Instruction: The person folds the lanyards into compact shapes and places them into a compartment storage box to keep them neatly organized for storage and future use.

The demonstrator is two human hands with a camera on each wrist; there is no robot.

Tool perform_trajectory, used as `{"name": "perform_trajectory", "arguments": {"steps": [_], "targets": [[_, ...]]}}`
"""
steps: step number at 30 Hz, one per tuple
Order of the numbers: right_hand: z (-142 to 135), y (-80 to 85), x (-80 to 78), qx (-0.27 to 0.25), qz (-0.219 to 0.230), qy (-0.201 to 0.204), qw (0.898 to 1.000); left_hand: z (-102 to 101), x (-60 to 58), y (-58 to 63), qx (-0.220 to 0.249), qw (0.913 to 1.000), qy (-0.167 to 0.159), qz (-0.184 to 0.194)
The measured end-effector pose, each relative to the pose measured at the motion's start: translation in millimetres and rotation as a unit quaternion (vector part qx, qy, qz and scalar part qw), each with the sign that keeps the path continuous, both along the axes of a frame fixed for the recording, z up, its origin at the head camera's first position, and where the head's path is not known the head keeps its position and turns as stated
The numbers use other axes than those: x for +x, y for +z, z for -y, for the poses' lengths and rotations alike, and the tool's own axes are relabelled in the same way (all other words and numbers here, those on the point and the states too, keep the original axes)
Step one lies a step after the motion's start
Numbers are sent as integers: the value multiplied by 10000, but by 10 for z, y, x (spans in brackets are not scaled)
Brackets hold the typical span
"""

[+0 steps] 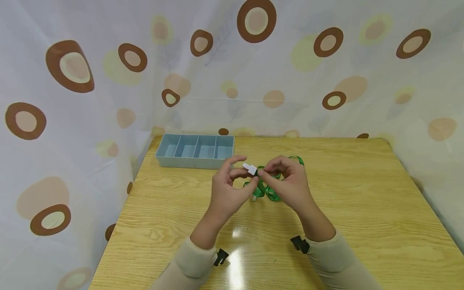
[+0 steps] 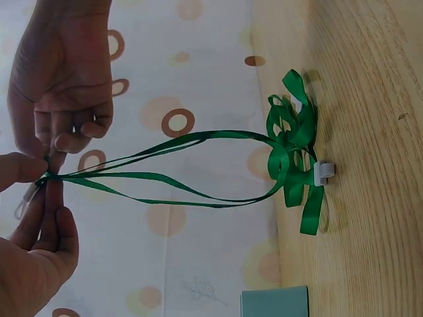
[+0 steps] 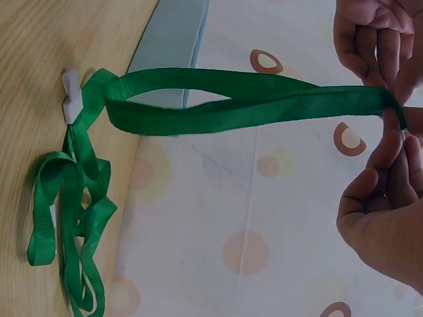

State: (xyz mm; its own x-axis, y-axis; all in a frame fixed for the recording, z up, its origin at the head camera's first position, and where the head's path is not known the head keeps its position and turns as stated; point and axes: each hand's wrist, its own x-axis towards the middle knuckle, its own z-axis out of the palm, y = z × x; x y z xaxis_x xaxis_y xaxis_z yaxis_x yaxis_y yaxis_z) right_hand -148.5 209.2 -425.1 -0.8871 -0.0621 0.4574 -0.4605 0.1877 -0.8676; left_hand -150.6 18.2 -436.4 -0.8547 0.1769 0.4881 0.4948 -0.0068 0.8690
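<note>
Above the table, both hands meet at one end of a green ribbon lanyard (image 3: 251, 109) with a white plastic clip (image 1: 249, 168). My left hand (image 1: 230, 193) pinches the ribbon right beside this clip, thumb below and forefinger raised in the head view. On the other side, my right hand (image 1: 291, 183) pinches the same spot between thumb and fingertips. From there the ribbon hangs in long loops to a loose green heap (image 2: 291, 145) on the table. A second white clip (image 2: 324, 173) lies with the heap. Fingers partly cover the ribbon at the upper clip.
A blue-grey tray (image 1: 192, 162) with several compartments stands at the table's back left, just beyond my left hand. The wooden table (image 1: 348, 201) ends against a curtain (image 1: 232, 72) patterned with brown rings. Black buckles (image 1: 221, 257) sit at both sleeve cuffs.
</note>
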Motion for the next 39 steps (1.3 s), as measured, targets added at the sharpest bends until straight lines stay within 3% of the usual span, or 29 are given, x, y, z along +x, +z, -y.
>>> {"name": "perform_trajectory", "arguments": {"steps": [9, 21, 26, 31, 34, 39], "targets": [[17, 15, -8, 24, 124, 221, 9997, 18, 7, 8, -319, 9989, 172, -302], [36, -35, 17, -287, 219, 828, 9959, 93, -39, -1, 41, 9989, 404, -219], [11, -159, 4, 544, 601, 459, 9956, 149, -68, 50, 403, 9980, 440, -194], [32, -342, -16, 1477, 1435, 374, 9779, 195, -72, 113, 646, 9969, 400, -221], [74, -423, -18, 1581, 1589, 439, 9736, 207, -55, 143, 715, 9966, 340, -212], [153, -473, -23, 1415, 1377, 446, 9793, 207, -34, 172, 788, 9963, 270, -194]]}}
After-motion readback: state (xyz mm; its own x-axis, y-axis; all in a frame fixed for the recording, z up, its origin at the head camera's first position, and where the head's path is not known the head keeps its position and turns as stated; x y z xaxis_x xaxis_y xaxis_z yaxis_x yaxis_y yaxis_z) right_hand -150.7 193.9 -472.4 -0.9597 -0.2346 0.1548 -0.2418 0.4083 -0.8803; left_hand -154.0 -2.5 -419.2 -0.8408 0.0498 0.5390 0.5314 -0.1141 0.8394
